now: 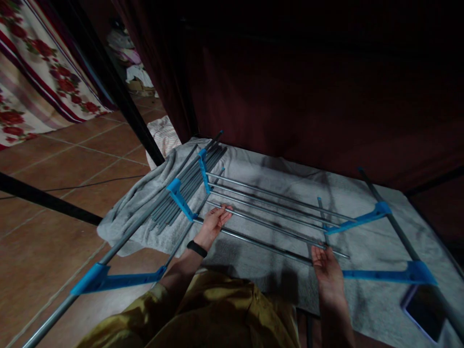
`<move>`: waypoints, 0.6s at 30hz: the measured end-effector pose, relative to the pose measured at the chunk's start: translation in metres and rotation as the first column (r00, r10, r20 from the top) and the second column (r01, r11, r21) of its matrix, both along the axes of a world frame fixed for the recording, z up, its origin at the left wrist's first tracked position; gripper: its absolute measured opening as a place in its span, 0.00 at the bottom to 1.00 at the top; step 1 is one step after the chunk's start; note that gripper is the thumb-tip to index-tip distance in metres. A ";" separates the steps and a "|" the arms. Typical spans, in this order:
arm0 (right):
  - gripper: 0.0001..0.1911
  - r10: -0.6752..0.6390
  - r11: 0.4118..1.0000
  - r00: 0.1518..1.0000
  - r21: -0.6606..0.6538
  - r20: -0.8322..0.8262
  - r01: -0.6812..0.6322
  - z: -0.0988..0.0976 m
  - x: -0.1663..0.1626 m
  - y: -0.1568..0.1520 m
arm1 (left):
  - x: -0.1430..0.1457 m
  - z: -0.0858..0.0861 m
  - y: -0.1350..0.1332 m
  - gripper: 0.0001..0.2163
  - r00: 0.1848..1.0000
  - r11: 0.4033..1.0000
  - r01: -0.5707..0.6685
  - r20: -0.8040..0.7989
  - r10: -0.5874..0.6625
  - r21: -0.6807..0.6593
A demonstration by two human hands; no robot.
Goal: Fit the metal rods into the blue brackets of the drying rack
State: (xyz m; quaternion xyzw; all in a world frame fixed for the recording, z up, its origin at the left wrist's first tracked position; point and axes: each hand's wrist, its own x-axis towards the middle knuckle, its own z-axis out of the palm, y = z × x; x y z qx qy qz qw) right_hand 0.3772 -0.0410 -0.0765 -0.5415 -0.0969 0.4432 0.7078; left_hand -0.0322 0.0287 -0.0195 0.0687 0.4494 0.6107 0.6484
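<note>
At far left we see a floral curtain [47,72] above a tiled floor [72,164], then a grey left pole [128,234] running diagonally across the scene, with 3 blue brackets on it, the nearest bracket [118,281] standing well toward us. Just beyond the pole, a pile of loose rods [190,186] lies on a grey blanket [250,162]. At center, our left hand [216,220], a black band [197,248] on its wrist, holds a metal rod [268,224] near its left end in a narrow grip. The rod slants between the 2 sides of the rack, above the blanket and alongside other crossbars [277,194]. Our right hand [324,261] holds the same rod near its right end, fingers fairly straight against it, the tip jutting past them. Farther right, 2 blue arms [391,274] join a right pole [402,237], and a dark-screened phone [424,311] lies on the blanket near the lower corner.
</note>
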 end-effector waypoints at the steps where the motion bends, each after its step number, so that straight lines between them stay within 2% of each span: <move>1: 0.07 -0.018 0.999 1.000 -0.043 -0.014 0.018 0.000 0.000 0.001 | 0.002 0.000 0.000 0.04 1.000 1.000 0.012 0.001 -0.012 0.000; 4: 0.07 -0.041 0.992 0.998 -0.121 -0.038 0.036 -0.001 0.001 0.001 | 0.008 0.000 -0.001 0.04 0.999 0.999 0.034 0.005 -0.034 -0.003; 9: 0.08 -0.042 0.993 0.998 -0.108 -0.041 0.037 0.000 0.002 0.001 | 0.010 0.001 -0.001 0.04 0.999 0.999 0.040 0.006 -0.040 -0.021; 15: 0.10 -0.043 0.994 0.998 -0.099 -0.048 0.038 0.001 -0.001 0.002 | 0.012 0.005 -0.003 0.10 1.000 1.000 0.028 0.005 -0.028 -0.014; 18: 0.09 -0.014 0.998 1.000 -0.058 -0.012 0.014 0.001 -0.002 0.001 | 0.014 0.004 -0.004 0.08 0.999 0.999 0.033 0.006 -0.033 0.003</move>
